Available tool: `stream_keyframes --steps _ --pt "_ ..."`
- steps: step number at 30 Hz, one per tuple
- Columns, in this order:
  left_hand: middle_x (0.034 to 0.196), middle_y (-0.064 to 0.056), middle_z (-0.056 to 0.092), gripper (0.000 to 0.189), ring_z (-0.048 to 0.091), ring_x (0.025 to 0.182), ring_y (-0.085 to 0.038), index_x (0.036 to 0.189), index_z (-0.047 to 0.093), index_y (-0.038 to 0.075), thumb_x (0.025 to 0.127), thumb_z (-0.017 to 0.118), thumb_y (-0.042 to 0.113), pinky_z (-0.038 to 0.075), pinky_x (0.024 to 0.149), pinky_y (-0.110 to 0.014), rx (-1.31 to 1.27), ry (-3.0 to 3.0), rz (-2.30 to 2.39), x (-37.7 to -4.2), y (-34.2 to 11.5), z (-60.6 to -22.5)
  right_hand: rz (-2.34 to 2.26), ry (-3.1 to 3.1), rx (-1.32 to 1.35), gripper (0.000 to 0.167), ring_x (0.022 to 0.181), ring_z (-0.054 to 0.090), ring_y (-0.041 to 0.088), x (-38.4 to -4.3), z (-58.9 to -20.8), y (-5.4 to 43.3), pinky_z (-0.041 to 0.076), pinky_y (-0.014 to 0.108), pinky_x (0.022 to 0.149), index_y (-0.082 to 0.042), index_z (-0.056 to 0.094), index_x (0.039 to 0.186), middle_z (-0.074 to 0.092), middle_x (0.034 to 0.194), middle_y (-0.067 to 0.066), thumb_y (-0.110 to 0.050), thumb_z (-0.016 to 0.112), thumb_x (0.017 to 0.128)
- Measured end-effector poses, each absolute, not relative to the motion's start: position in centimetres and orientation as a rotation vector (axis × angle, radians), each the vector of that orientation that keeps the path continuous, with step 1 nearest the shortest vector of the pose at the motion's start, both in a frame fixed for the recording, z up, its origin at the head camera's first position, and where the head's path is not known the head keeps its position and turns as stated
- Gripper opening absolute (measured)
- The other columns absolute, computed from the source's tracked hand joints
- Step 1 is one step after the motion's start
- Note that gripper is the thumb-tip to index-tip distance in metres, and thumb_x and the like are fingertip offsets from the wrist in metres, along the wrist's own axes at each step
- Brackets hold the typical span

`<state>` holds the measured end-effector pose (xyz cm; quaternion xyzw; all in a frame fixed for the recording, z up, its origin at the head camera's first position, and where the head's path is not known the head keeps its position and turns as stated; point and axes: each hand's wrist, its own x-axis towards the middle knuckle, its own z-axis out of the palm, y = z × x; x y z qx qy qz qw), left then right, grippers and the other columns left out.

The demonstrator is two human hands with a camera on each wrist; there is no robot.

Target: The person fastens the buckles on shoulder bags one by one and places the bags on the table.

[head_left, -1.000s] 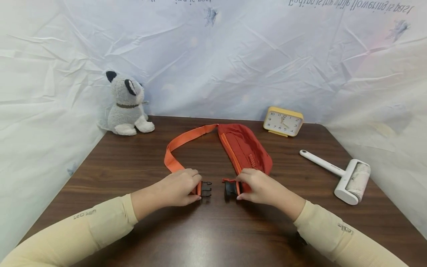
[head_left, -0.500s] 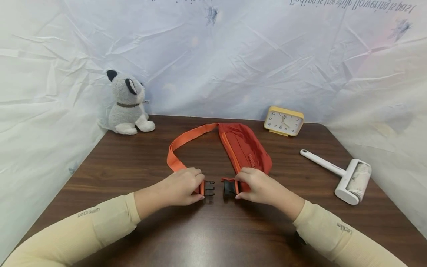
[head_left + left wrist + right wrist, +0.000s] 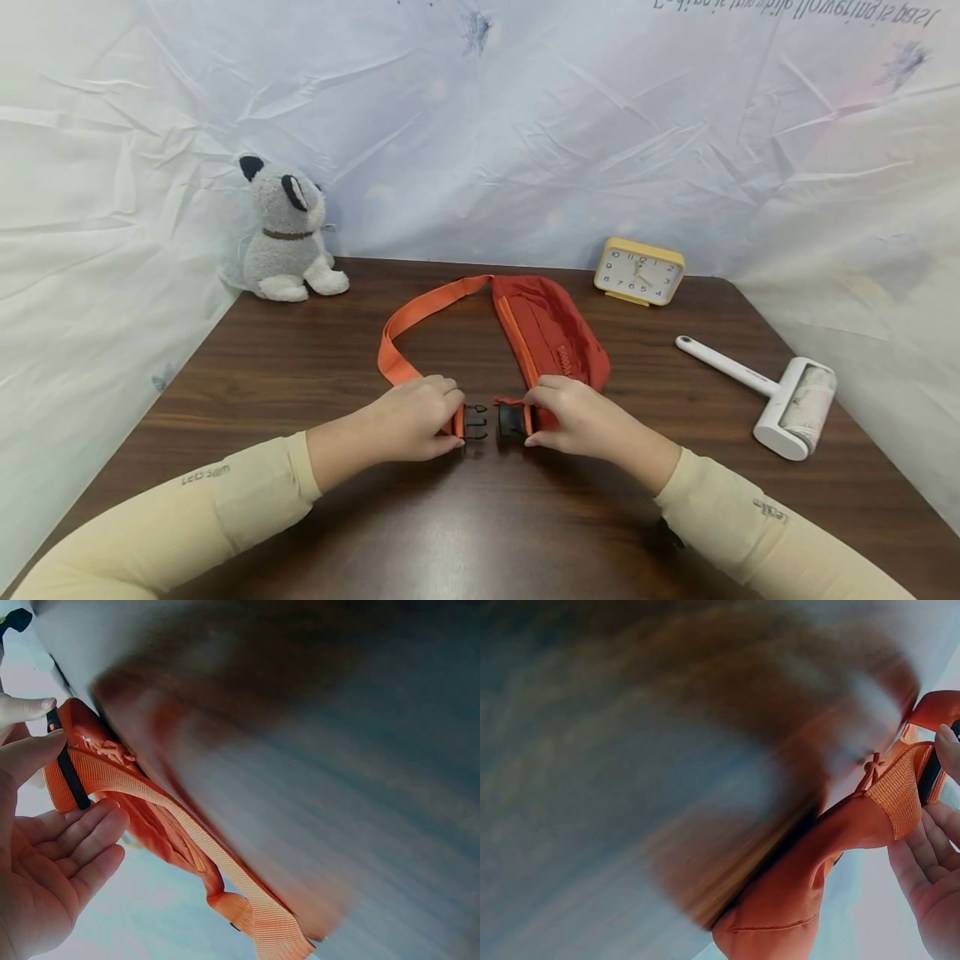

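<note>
A red waist bag [image 3: 551, 321] lies on the table, its orange strap [image 3: 420, 311] looping out to the left. My left hand [image 3: 412, 419] pinches the black pronged buckle half [image 3: 475, 422] at the strap's end, prongs pointing right. Facing it, the black socket half of the buckle [image 3: 512, 419] is held by my right hand [image 3: 585, 419] between thumb and fingers. A small gap separates the two halves. In the left wrist view, thumb and fingers meet at the buckle's black bar [image 3: 73, 776], where orange webbing [image 3: 187, 817] passes through. The right wrist view shows similar webbing [image 3: 900, 791].
At the back left of the dark wooden table [image 3: 300, 358] sits a grey and white plush dog [image 3: 285, 229]. A yellow alarm clock [image 3: 639, 272] stands at the back right. Nearer, on the right, lies a white lint roller [image 3: 787, 408]. Pale fabric hangs around the table.
My left hand has shifted right with the pronged half, and my right hand slightly left with the socket half. The gap between them has narrowed. The bag has barely moved.
</note>
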<state>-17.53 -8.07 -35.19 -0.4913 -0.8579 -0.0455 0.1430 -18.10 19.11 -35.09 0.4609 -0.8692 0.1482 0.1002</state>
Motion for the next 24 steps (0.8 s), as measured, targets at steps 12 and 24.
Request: stream_keyframes --steps 12,24 --pt "0.073 0.004 0.045 0.032 0.042 0.063 -0.011 0.083 0.057 0.008 0.077 0.076 0.032 0.039 0.057 -0.024 -1.427 -2.474 -0.131 -17.51 -7.64 -34.81 0.452 -2.578 1.369 0.04 0.077 0.055 0.011 -18.21 -35.08 18.64 0.048 0.026 0.068 -0.005 0.065 0.097 0.059 0.09 0.002 -0.029 0.083 0.071" --pt "0.073 0.003 0.046 0.033 0.044 0.064 -0.011 0.085 0.059 0.007 0.078 0.075 0.035 0.04 0.058 -0.025 -1.419 -2.533 -0.113 -17.59 -7.38 -34.69 0.477 -2.585 1.372 0.04 0.077 0.055 0.012 -18.17 -34.94 18.32 0.048 0.027 0.069 -0.005 0.065 0.097 0.059 0.09 0.001 -0.029 0.083 0.071"
